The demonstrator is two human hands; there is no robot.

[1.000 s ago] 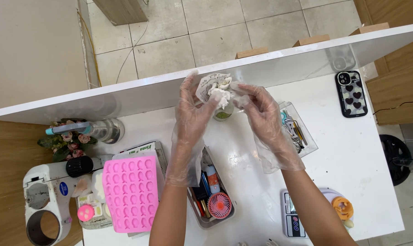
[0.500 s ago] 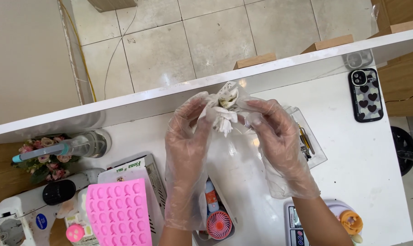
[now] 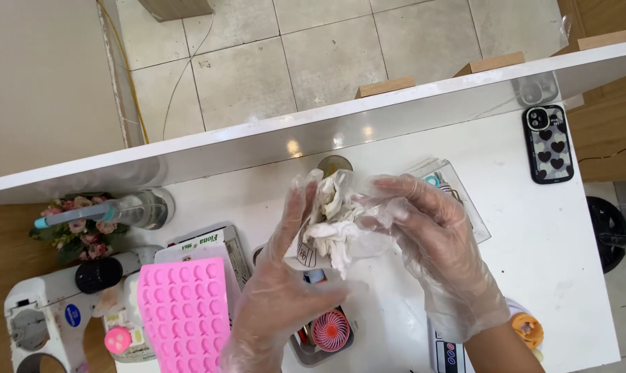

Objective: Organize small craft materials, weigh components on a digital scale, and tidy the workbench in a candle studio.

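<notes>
1. A person stands at a white table (image 3: 534, 235) and looks down at both hands, which wear loose, clear plastic gloves.
2. The left hand (image 3: 285, 290) is raised over the middle of the table, palm turned inward, its fingers curled around the left side of a crumpled white wad (image 3: 333, 224) that looks like tissue or cloth inside clear plastic film.
3. The right hand (image 3: 440, 249) meets it from the other side, fingers bent and gripping the right edge of the same wad, so the bundle is pinched between the two hands above the tabletop.
4. Just under the hands sits a small tray (image 3: 306, 345) holding a round pink fan-like object (image 3: 330, 330) and other small items too hidden to name.
5. Left of the left hand lies a pink silicone mould (image 3: 181, 311) with rows of small hollows.
6. Further left stand a white machine (image 3: 36, 324) and a bunch of pink flowers (image 3: 74, 231), with a clear spray bottle (image 3: 130, 209) lying beside the flowers.
7. Behind the right hand rests a clear plastic box (image 3: 465, 207), partly covered.
8. A phone in a case with black hearts (image 3: 549, 144) lies well apart near the far right edge.
9. A small orange object (image 3: 527, 330) sits near the right wrist.
</notes>
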